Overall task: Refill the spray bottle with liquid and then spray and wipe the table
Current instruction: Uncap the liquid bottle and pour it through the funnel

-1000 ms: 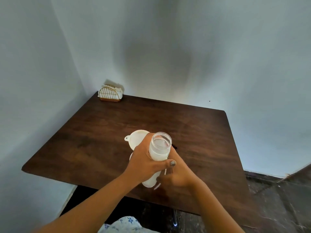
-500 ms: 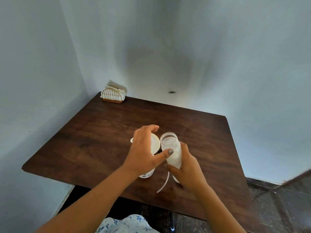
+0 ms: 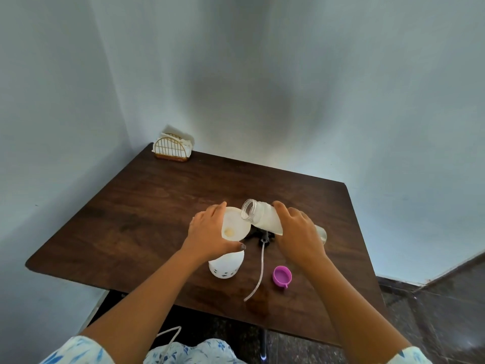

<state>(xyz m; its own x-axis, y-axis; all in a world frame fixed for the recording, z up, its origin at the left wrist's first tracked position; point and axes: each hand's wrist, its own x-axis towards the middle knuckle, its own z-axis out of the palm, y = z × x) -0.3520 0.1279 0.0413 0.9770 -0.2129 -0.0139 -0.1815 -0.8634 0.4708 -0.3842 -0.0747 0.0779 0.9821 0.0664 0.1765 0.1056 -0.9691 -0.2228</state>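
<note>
The right grip (image 3: 296, 232) is wrapped round a translucent refill bottle (image 3: 265, 220). The bottle lies almost level, its long axis running leftward and its open mouth just above the rim of the white funnel (image 3: 236, 227). The left grip (image 3: 210, 235) clasps that funnel, seated in the white spray bottle (image 3: 225, 266), which stands upright on the tabletop (image 3: 131, 219). Pouring probably needs the refill bottle's base lifted.

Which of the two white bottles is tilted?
The bottle with the clear neck, held by the right hand, leans its open mouth toward the funnel. The dotted bottle stands upright under the left hand.
</note>
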